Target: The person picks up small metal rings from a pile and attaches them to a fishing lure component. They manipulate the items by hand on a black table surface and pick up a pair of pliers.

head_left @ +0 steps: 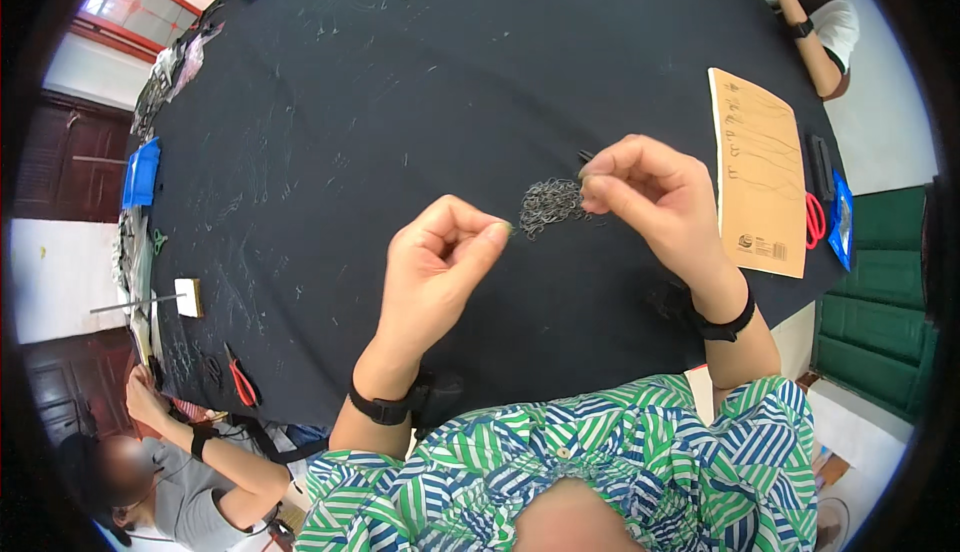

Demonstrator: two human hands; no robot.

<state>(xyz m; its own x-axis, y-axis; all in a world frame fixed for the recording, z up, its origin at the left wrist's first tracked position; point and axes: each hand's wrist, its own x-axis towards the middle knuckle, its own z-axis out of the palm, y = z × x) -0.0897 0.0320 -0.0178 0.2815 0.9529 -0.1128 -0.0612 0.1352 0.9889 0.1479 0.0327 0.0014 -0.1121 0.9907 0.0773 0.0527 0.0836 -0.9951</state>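
Both my hands are raised above a black cloth-covered table (450, 82), a short way apart. Thumb and forefinger of my left hand (432, 272) are pinched together; a tiny greenish bit shows at the tips, too small to name. My right hand (655, 202) makes a similar pinch at the right edge of a pile of small dark, curved wire pieces (550, 208), and what its fingertips hold cannot be made out. This pile lies on the cloth between and beyond my hands. A small black object (585, 156) is partly hidden behind my right fingers.
At right are a brown notebook (760, 177) with handwriting, red scissor handles (816, 220) and a blue packet (842, 214). At left lie red-handled pliers (241, 382), a white block (189, 298) with a rod, and a blue tray (140, 174). Other people sit around the table.
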